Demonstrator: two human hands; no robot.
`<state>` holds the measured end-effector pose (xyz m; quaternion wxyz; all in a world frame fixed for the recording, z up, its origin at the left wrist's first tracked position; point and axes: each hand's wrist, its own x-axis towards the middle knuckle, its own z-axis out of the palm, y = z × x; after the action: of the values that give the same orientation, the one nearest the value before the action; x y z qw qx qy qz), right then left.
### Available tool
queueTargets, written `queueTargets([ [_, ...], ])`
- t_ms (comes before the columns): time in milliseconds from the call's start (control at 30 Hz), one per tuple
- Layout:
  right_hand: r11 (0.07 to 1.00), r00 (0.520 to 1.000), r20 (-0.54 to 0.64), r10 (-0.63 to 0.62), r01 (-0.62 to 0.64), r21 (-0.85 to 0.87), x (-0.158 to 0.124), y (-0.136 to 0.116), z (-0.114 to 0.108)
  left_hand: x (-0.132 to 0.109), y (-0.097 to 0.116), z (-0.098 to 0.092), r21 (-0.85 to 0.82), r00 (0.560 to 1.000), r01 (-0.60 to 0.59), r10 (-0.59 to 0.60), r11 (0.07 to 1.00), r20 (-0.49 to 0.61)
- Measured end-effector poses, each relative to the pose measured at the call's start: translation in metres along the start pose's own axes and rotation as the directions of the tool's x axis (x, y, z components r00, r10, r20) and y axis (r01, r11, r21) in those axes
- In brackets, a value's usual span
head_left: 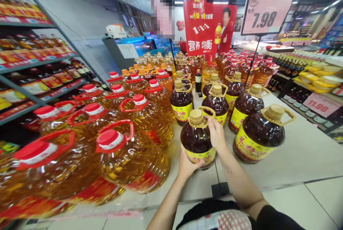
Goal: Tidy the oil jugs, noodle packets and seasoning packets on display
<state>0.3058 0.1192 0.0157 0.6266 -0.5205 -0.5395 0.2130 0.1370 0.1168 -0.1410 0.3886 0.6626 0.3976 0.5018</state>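
A dark cooking oil bottle with a gold cap and a yellow label stands upright between my hands at the front of the display table. Low on its left side, my left hand is closed around it, thumb across the label. My right hand grips it at the upper right by the gold carrying handle, some fingers hidden. Just behind stands a matching dark bottle. Another dark oil bottle is to the right, apart from my right arm.
Large golden oil bottles with red caps crowd the left of the table. A price sign and a red advertising board rise behind. Shelves of bottles line the left; more goods stand right.
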Motion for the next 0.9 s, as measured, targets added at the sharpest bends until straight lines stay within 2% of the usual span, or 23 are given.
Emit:
queueTargets([
  [67, 0.987, 0.997, 0.078, 0.015, -0.027, 0.156, -0.002, 0.016, -0.014, -0.002, 0.002, 0.000, 0.019, 1.000, -0.001, 0.001, 1.000, 0.002],
  [167, 0.920, 0.983, 0.185, 0.010, -0.081, 0.383, -0.021, 0.054, -0.035, -0.003, -0.005, -0.007, 0.019, 0.997, 0.007, -0.008, 1.000, 0.076],
  [267, 0.909, 0.951, 0.304, 0.050, -0.169, 0.380, -0.049, 0.096, -0.041, -0.003, -0.021, -0.017, -0.002, 0.979, 0.032, -0.031, 0.999, 0.201],
  [367, 0.929, 0.931, 0.357, 0.072, -0.193, 0.316, -0.075, 0.123, -0.029, -0.007, -0.036, -0.019, -0.065, 0.962, 0.064, -0.044, 0.996, 0.269],
  [433, 0.942, 0.958, 0.282, 0.055, -0.144, 0.304, -0.089, 0.125, -0.018, -0.010, -0.040, -0.019, -0.085, 0.964, 0.081, -0.056, 0.993, 0.262],
  [500, 0.959, 0.980, 0.190, 0.064, -0.113, 0.259, -0.098, 0.115, -0.010, -0.013, -0.042, -0.020, -0.093, 0.960, 0.109, -0.081, 0.990, 0.266],
  [600, 0.983, 0.985, 0.134, 0.108, -0.127, 0.134, -0.107, 0.092, -0.010, -0.021, -0.040, -0.016, -0.098, 0.923, 0.181, -0.134, 0.979, 0.361],
  [667, 0.991, 0.980, 0.159, 0.119, -0.128, 0.048, -0.107, 0.080, -0.020, -0.030, -0.039, -0.007, -0.096, 0.895, 0.215, -0.156, 0.972, 0.417],
  [733, 0.994, 0.971, 0.217, 0.105, -0.106, -0.006, -0.104, 0.074, -0.036, -0.041, -0.038, 0.008, -0.090, 0.887, 0.232, -0.172, 0.969, 0.428],
  [800, 0.996, 0.957, 0.280, 0.080, -0.087, 0.013, -0.099, 0.076, -0.054, -0.050, -0.037, 0.025, -0.080, 0.885, 0.244, -0.189, 0.967, 0.425],
  [900, 0.985, 0.939, 0.340, 0.058, -0.109, 0.134, -0.096, 0.088, -0.080, -0.054, -0.034, 0.042, -0.024, 0.923, 0.222, -0.202, 0.975, 0.327],
])
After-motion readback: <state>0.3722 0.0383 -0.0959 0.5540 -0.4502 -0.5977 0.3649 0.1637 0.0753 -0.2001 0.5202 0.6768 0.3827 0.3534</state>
